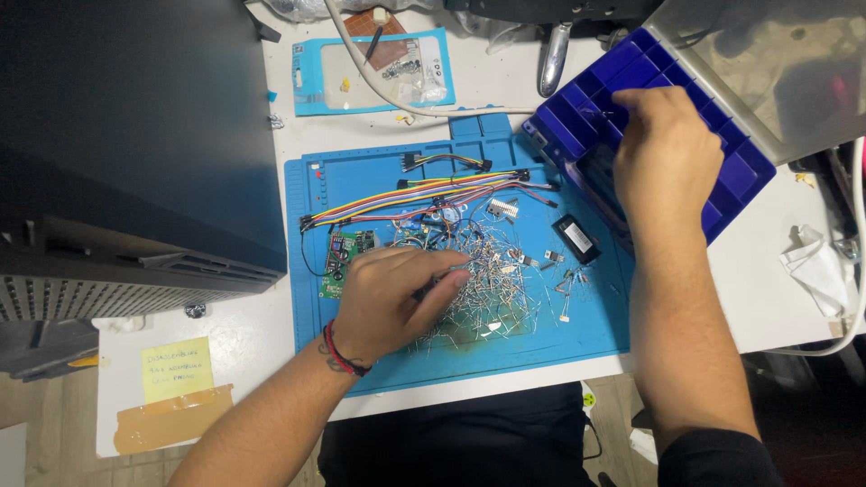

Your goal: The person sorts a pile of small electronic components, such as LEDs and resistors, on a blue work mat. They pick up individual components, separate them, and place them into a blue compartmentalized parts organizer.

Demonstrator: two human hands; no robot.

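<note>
My left hand [397, 302] rests on a heap of small wire-legged electronic parts [496, 284] on the blue work mat [505, 347], its fingertips pinched into the pile; whether it holds a part I cannot tell. My right hand [666, 153] reaches into the blue compartment box [577, 113] at the upper right, fingers curled down inside a compartment. The box's clear lid [776, 63] stands open behind it. A green circuit board [343, 257] lies just left of my left hand.
Coloured jumper wires [415, 194] cross the mat's upper part, with a small black module [575, 237] beside the box. A large black case [135, 144] fills the left. A blue blister pack [370, 72], a yellow note [176, 370] and a crumpled tissue [816, 266] lie on the white table.
</note>
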